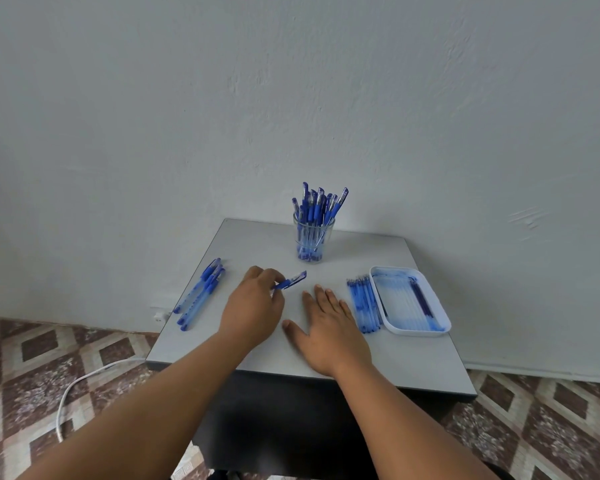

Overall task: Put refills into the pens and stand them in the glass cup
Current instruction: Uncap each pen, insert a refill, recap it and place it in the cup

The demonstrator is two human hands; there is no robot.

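- The left hand (253, 306) covers most of the blue pen (291, 280) it pinches; only the capped end shows beyond its fingers.
- Under the right hand (326, 327), the bench (413, 358) is hidden.
- Both forearms are cut off by the bottom edge.

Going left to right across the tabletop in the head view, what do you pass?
Loose blue pens lying at the left edge → left hand pinching a blue pen → right hand flat on the table → row of blue refills → white plastic tray.
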